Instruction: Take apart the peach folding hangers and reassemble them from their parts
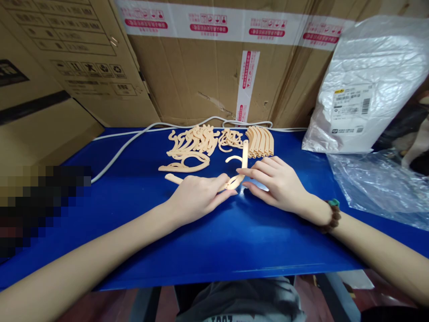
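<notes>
A beige plastic folding hanger (pixel 245 156) is between my two hands, above the blue table. Its one arm stands upright, the other points left beneath my left hand, and a curved hook (pixel 233 158) shows beside the upright arm. My left hand (pixel 197 194) pinches the hanger near its middle joint with thumb and fingers. With index finger and thumb, my right hand (pixel 276 184) grips the lower part of the upright arm; its other fingers are loosely bent. Just behind lie assembled, folded hangers (pixel 187 167), a heap of loose hanger arms (pixel 197 138), small hooks (pixel 231 138) and neatly lined-up curved arms (pixel 260 141).
Cardboard boxes (pixel 201 67) wall off the back and left of the blue table (pixel 214 250). A white cable (pixel 124 150) runs along the back. At right stand a white shipping bag (pixel 375 85) and a clear plastic bag (pixel 378 188).
</notes>
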The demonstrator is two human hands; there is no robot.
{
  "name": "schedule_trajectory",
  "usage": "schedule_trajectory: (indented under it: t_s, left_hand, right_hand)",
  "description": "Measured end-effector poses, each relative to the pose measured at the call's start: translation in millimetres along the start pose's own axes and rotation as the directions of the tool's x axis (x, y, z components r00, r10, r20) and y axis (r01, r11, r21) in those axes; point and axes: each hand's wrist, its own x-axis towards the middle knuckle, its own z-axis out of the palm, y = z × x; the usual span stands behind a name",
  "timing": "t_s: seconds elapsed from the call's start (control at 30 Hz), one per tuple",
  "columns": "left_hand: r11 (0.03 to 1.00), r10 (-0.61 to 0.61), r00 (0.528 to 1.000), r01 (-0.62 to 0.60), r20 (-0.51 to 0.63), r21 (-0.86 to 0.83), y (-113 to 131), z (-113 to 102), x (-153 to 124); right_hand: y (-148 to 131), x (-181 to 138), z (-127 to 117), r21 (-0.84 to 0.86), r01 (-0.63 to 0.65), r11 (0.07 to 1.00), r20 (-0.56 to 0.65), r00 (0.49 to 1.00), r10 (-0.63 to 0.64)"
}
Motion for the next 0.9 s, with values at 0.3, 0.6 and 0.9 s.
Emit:
schedule_trajectory:
  t_s: [0.3,0.6,0.9]
  left_hand:
    - [0.998,0.059,0.997,-0.059,0.051,0.006,-1.3,5.2,-0.3]
    - [0.993,0.119,0.993,-0.119,0.005,0.011,-0.1,6.9,-0.8]
    - [0.97,0.242,0.966,-0.24,-0.088,0.03,5.5,7.2,-3.4]
  right_hand:
    - [-1.2,-0.3,3.5,0.08,-0.014,0.997,0.084,0.996,0.007]
    - [-4.7,0.6,3.8,0.11,-0.089,0.99,0.104,0.992,0.078]
    - [0.2,0.1,4.3,0.074,-0.245,0.967,0.099,0.966,0.238]
